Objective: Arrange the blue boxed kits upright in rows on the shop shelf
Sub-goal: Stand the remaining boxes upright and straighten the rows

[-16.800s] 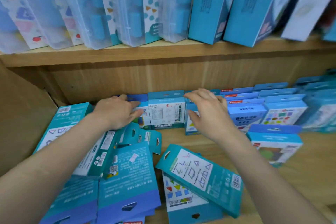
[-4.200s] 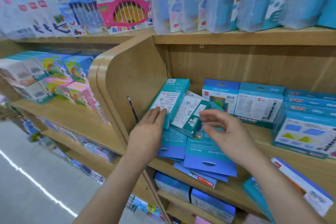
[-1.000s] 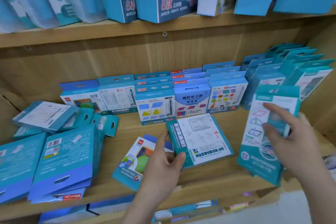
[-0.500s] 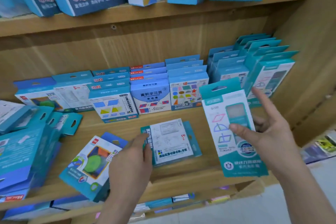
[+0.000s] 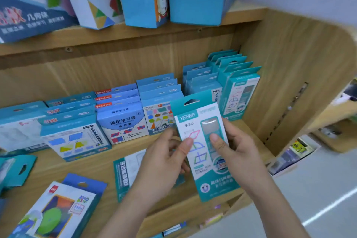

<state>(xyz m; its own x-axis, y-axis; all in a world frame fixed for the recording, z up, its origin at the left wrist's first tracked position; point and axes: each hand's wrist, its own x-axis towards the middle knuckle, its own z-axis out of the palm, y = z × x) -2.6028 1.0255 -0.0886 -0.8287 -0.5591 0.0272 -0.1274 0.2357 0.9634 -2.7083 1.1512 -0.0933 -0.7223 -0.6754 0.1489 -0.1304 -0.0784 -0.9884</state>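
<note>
Most of the work seems done: several rows (image 5: pixel 123 114) of kits stand upright at the back of the shelf (image 5: pixel 92 164). Some flat kits (image 5: pixel 56 210) lie at 7 and 8 o'clock from the hands, so these remain. The left hand (image 5: pixel 164 164) and right hand (image 5: pixel 237 156) both pinch one teal kit (image 5: pixel 202 147), thumbs on its front, above the shelf's front. It is tall, with a hang tab and shape drawings; its matching row (image 5: pixel 239 92) stands at 1 o'clock.
</note>
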